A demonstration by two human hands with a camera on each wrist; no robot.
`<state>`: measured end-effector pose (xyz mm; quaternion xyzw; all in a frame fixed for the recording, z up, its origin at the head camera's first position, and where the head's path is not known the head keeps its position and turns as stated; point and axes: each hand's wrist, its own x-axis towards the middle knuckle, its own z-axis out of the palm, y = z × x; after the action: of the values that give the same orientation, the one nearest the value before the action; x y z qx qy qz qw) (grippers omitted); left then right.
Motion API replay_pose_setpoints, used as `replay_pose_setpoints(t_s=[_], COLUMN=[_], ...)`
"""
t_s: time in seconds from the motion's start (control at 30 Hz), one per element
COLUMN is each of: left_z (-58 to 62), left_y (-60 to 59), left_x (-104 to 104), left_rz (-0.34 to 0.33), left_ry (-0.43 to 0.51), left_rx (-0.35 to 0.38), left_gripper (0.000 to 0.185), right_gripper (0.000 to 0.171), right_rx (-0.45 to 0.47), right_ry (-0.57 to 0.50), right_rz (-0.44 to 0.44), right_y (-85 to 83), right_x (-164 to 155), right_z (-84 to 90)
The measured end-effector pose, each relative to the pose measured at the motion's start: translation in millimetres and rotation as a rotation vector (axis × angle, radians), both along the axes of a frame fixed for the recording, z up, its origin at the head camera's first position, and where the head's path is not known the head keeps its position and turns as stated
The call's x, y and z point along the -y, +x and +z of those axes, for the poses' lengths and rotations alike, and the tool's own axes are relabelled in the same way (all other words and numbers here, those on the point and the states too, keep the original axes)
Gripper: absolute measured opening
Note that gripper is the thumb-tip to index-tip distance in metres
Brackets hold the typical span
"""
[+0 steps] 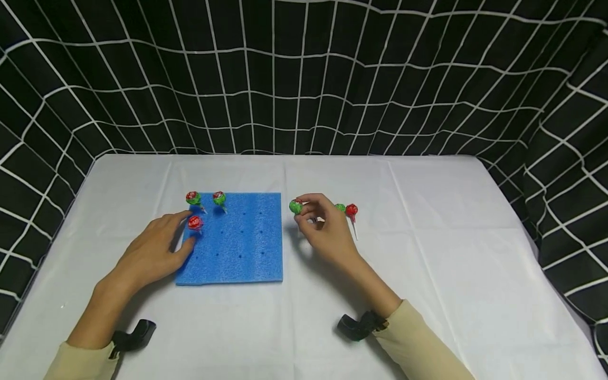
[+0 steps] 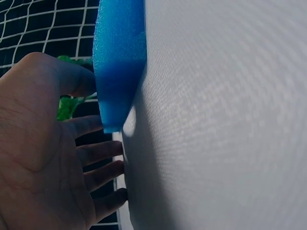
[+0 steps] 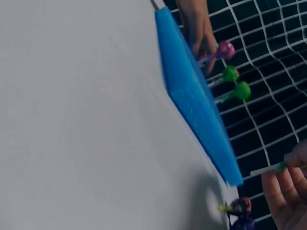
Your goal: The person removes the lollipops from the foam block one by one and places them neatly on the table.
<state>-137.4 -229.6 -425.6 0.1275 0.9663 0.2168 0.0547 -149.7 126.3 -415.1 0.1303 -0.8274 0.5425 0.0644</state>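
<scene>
The left hand (image 1: 154, 253) lies at the near-left part of the blue foam block (image 1: 235, 240), fingers stretched out and relaxed, thumb and forefinger on either side of a red-wrapped lollipop (image 1: 195, 222) that stands upright in the foam; whether they actually pinch its stick I cannot tell from here. From the left wrist view, the fingers (image 2: 98, 153) are straight along the white tablecloth (image 2: 220, 120) and the thumb rests against the foam's edge. Two more lollipops stand in the back row of the foam: one red and green (image 1: 192, 198) at the far-left corner, one green (image 1: 219, 198) just beside it to the right. Dark little holes dot the rest of the foam's top face.

Over to the right hand (image 1: 323, 229), just off the foam's right edge: fingers curled, pinching a green lollipop (image 1: 295, 206) by its stick, candy head up and pointing towards the block. Just behind that hand, two loose lollipops lie on the cloth, a green one (image 1: 340, 207) and a red one (image 1: 351, 210), touching or nearly so
</scene>
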Motion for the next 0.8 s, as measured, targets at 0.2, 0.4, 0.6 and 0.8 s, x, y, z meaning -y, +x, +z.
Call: replay_pose_setpoints(t_s=[0.2, 0.4, 0.6, 0.8], left_z=[3.5, 6.1, 3.2, -0.2], left_y=[-1.4, -2.2, -1.4, -0.2], left_x=[0.9, -0.1, -0.3, -0.1], left_rz=[-0.010, -0.016, -0.009, -0.008], left_ry=[-0.006, -0.006, -0.009, -0.002], left_rx=[-0.012, -0.018, -0.011, -0.007], left_gripper=[0.066, 0.065, 0.066, 0.066], right_gripper=[0.035, 0.037, 0.035, 0.032], right_rx=[-0.006, -0.012, -0.024, -0.083], right_ry=[0.010, 0.063, 0.066, 0.069], right_rz=[-0.044, -0.091, -0.104, -0.129], right_y=[0.4, -0.1, 2.4, 8.3], right_x=[-16.9, -27.1, -30.8, -40.8], right_z=[2.8, 3.6, 0.8, -4.8])
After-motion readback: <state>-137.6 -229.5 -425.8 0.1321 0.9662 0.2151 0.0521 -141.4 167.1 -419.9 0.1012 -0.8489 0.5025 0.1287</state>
